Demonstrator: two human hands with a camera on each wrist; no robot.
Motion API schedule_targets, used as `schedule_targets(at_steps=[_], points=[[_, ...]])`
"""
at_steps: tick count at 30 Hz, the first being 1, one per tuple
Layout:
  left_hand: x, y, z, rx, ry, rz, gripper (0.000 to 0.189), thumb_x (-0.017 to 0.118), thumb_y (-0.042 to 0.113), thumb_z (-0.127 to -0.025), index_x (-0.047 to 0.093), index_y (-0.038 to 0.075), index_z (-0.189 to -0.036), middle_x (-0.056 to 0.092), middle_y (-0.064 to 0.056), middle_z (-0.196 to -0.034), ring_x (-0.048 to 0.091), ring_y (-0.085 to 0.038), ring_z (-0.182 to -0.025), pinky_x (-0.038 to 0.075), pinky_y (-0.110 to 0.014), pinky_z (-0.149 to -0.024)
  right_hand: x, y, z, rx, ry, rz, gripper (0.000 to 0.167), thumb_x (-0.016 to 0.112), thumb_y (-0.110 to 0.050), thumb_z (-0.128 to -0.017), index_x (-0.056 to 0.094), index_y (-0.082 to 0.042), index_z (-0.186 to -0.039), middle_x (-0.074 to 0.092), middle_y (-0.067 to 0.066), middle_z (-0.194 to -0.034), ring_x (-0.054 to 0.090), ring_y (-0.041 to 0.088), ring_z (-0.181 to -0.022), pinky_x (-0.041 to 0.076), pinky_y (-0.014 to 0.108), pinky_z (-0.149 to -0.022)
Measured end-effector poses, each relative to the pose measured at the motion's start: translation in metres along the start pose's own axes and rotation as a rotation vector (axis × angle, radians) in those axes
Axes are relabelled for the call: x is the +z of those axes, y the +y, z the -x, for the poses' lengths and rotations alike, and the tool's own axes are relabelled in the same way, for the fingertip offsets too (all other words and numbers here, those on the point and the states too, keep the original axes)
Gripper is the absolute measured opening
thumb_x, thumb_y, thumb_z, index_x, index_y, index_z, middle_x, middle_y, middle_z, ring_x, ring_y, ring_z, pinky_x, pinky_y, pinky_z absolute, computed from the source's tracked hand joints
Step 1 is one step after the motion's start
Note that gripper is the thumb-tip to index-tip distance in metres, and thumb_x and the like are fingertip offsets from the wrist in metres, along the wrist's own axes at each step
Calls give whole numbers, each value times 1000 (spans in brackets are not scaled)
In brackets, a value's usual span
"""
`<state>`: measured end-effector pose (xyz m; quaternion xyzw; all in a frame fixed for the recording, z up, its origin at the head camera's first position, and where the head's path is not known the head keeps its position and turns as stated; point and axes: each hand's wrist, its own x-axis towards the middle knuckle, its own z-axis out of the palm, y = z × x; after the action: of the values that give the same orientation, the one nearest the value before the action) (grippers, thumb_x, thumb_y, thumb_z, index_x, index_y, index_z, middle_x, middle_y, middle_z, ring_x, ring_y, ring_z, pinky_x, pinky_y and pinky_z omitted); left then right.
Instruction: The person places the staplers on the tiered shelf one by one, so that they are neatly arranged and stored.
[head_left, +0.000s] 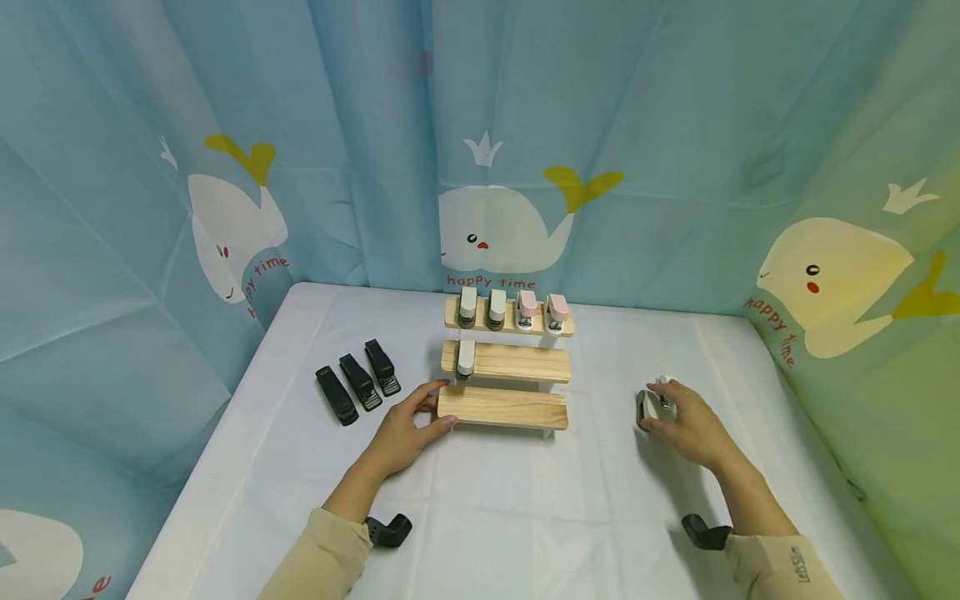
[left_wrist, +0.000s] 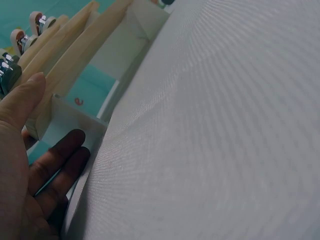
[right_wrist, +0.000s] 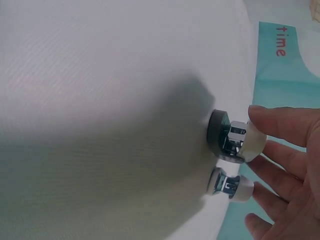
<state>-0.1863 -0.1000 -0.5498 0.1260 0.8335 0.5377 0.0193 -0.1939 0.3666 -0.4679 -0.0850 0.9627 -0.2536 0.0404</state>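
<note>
My left hand [head_left: 401, 429] grips the left end of the three-tier wooden rack [head_left: 502, 407] at its lowest board. The thumb lies at the front corner and a finger at the back corner, with the other fingers beside the pale end support. Over on the right side of the table, my right hand [head_left: 693, 425] holds a small stapler [right_wrist: 254, 141] with a white top and dark base between thumb and fingers. Right beside it is a second white-topped stapler [right_wrist: 242, 189], near the lower fingers.
Two white staplers [head_left: 468, 305] and two pink staplers [head_left: 527, 308] stand on the top tier. One white stapler [head_left: 466, 357] is at the left of the middle tier. Three black staplers [head_left: 361, 382] lie left of the rack. A whale-print curtain [head_left: 360, 208] surrounds the table.
</note>
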Motion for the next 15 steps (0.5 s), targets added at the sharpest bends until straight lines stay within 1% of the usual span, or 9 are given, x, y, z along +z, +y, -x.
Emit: schedule_targets(at_steps=[3, 10, 15], points=[[0, 0, 0, 6, 1, -8, 68, 78, 46, -92, 50, 32, -152, 74, 9, -114, 68, -17, -119, 45, -55, -109, 1, 1, 0, -10, 7, 21, 64, 77, -16, -91, 50, 10, -144, 37, 46, -150, 31, 66, -140, 28, 78, -109], [0, 1, -1, -17, -5, -2, 67, 78, 47, -92, 50, 35, -152, 73, 12, -113, 68, -17, -120, 44, -53, -111, 1, 1, 1, -12, 2, 44, 65, 77, -17, -92, 50, 11, -143, 39, 45, -148, 29, 64, -141, 27, 78, -108], [1, 0, 0, -17, 5, -15, 67, 78, 46, -92, 50, 34, -152, 73, 12, -113, 67, -17, -120, 45, -54, -110, 3, 0, -1, -12, -6, 68, 64, 76, -15, -91, 50, 12, -143, 45, 41, -147, 27, 61, -144, 27, 77, -111]])
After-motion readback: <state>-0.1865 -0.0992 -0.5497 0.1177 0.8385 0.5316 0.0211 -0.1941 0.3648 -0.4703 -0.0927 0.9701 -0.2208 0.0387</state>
